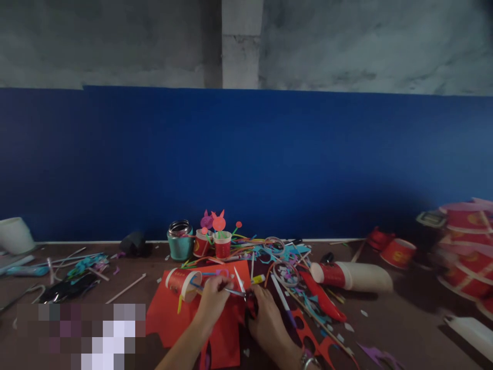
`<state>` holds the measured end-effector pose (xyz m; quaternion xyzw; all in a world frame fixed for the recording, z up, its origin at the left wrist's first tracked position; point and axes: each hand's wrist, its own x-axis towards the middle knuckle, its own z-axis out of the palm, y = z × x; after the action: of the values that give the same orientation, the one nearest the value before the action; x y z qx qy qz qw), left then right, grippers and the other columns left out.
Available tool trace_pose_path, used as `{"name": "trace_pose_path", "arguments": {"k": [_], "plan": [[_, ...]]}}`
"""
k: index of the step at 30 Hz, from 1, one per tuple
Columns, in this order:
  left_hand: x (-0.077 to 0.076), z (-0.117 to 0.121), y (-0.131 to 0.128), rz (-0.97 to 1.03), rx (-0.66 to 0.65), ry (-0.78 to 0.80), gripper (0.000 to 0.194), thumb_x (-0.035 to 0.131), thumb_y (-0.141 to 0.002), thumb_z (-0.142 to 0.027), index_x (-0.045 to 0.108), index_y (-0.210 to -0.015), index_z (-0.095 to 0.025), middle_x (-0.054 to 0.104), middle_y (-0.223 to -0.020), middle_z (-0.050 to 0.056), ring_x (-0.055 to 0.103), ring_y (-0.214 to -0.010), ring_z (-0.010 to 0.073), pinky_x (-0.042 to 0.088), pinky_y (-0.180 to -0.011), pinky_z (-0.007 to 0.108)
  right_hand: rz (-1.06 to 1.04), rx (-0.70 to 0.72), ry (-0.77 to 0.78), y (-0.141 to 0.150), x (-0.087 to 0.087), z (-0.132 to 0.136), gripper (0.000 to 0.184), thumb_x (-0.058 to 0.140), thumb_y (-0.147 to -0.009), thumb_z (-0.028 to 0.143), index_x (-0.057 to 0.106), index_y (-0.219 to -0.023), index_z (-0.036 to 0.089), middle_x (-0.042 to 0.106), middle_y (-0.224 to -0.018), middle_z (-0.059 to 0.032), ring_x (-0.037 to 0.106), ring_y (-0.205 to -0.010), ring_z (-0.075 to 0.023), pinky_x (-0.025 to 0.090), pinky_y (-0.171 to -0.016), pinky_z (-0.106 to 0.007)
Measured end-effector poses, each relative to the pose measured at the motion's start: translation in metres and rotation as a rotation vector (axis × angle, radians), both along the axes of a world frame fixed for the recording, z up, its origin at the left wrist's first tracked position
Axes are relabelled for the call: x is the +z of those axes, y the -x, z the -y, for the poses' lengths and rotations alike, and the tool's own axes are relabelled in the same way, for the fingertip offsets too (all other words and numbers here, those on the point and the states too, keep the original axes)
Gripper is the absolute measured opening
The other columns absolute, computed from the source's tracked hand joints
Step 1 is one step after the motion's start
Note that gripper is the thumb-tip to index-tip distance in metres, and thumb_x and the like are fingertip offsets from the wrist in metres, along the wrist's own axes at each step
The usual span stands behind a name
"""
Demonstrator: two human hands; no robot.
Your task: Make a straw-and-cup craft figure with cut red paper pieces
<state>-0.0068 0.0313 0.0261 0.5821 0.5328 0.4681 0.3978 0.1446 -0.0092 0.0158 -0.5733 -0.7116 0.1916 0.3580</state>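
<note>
My right hand (265,313) is wrapped round the dark handles of a pair of scissors (239,281). The blades are spread apart and point up and to the left. My left hand (214,298) is closed in a pinch close to the lower blade. A thin blue strip (196,285) runs into its fingers from the left; whether it reaches the blades is hard to see. Left of this hand a red and white paper cup (184,284) lies on its side, a yellow strip (179,303) by its rim. Beneath both hands are sheets of red paper (225,339).
Behind the hands stand a teal metal jar (180,246) and paper cups (223,247) with animal-shaped cutouts. Colored strips, tape rolls (285,274), a marker (283,299) and scraps lie to the right, with a row of nested cups (362,276). Stacked red cups (468,257) are at far right.
</note>
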Motion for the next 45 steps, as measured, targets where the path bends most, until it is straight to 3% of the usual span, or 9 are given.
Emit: {"name": "trace_pose_path", "arguments": {"k": [5,12,18,25,28,32,38,42,45], "plan": [[-0.007,0.005,0.003,-0.152,-0.044,0.025,0.017,0.050,-0.056,-0.008,0.063,-0.063,-0.015,0.064,-0.064,0.002,0.058,-0.066,0.0188,0.042,-0.063,0.027,0.040,0.000,0.043,-0.003,-0.001,0.000,0.042,0.044,-0.057,0.001,0.054,-0.094,0.018,0.061,-0.083,-0.0050,0.056,-0.080,-0.0199,0.041,-0.069,-0.025],[-0.005,0.023,-0.003,-0.454,-0.236,-0.003,0.038,0.045,-0.060,-0.002,0.064,-0.090,-0.015,0.069,-0.094,0.008,0.061,-0.089,0.0218,0.043,-0.079,0.029,0.141,-0.007,-0.009,0.000,-0.003,0.004,0.049,0.047,-0.056,0.005,0.052,-0.103,0.015,0.060,-0.100,-0.0096,0.051,-0.097,-0.0245,0.037,-0.086,-0.033],[-0.007,0.023,-0.004,-0.506,-0.261,0.020,0.033,0.044,-0.062,-0.003,0.062,-0.087,-0.014,0.068,-0.089,0.008,0.062,-0.084,0.0208,0.043,-0.072,0.027,0.170,-0.015,0.023,-0.005,0.004,0.005,0.045,0.043,-0.056,0.002,0.054,-0.097,0.019,0.063,-0.089,-0.0051,0.056,-0.088,-0.0207,0.040,-0.078,-0.028],[-0.004,0.026,-0.005,-0.613,-0.239,0.025,0.031,0.045,-0.060,-0.003,0.059,-0.084,-0.016,0.065,-0.085,0.005,0.059,-0.079,0.0174,0.041,-0.070,0.025,0.067,-0.253,-0.140,-0.027,-0.005,-0.016,0.040,0.048,-0.059,0.008,0.053,-0.097,0.018,0.062,-0.095,-0.0082,0.055,-0.094,-0.0253,0.040,-0.084,-0.036],[-0.004,0.024,-0.007,-0.496,-0.203,0.017,0.022,0.047,-0.058,-0.004,0.057,-0.072,-0.017,0.062,-0.077,0.003,0.056,-0.074,0.0170,0.040,-0.068,0.026,-0.156,-0.248,-0.182,-0.028,-0.005,-0.021,0.040,0.049,-0.061,0.010,0.051,-0.100,0.016,0.060,-0.095,-0.0084,0.055,-0.092,-0.0246,0.042,-0.084,-0.038],[-0.008,0.014,-0.013,-0.017,-0.141,0.040,0.010,0.051,-0.056,-0.008,0.050,-0.058,-0.018,0.054,-0.059,-0.001,0.052,-0.061,0.0141,0.040,-0.060,0.025,-0.496,0.032,0.009,-0.016,0.006,-0.016,0.028,0.053,-0.068,0.018,0.049,-0.095,0.017,0.061,-0.078,-0.0026,0.060,-0.071,-0.0179,0.049,-0.064,-0.027],[-0.013,0.010,-0.020,0.169,-0.183,0.144,0.019,0.058,-0.060,-0.033,0.047,-0.060,-0.018,0.044,-0.045,-0.006,0.040,-0.039,0.0089,0.033,-0.040,0.023,-0.588,0.210,0.111,-0.002,0.016,-0.008,0.022,0.058,-0.065,0.016,0.052,-0.086,0.016,0.061,-0.077,-0.0019,0.058,-0.071,-0.0165,0.046,-0.065,-0.025],[-0.002,0.013,-0.013,0.205,-0.207,0.167,0.018,0.058,-0.061,-0.032,0.053,-0.066,-0.015,0.050,-0.051,-0.004,0.045,-0.044,0.0098,0.035,-0.044,0.023,-0.495,0.210,0.217,-0.022,0.020,-0.012,0.020,0.056,-0.064,0.016,0.053,-0.083,0.017,0.062,-0.073,-0.0006,0.058,-0.068,-0.0163,0.044,-0.062,-0.024],[0.014,0.014,-0.003,0.055,-0.180,0.039,0.011,0.053,-0.064,-0.021,0.057,-0.071,-0.014,0.055,-0.061,-0.001,0.051,-0.056,0.0118,0.039,-0.052,0.023,-0.135,0.133,0.268,-0.044,0.022,-0.013,0.017,0.054,-0.060,0.011,0.057,-0.077,0.016,0.062,-0.067,0.0005,0.056,-0.063,-0.0152,0.038,-0.054,-0.021]]}}
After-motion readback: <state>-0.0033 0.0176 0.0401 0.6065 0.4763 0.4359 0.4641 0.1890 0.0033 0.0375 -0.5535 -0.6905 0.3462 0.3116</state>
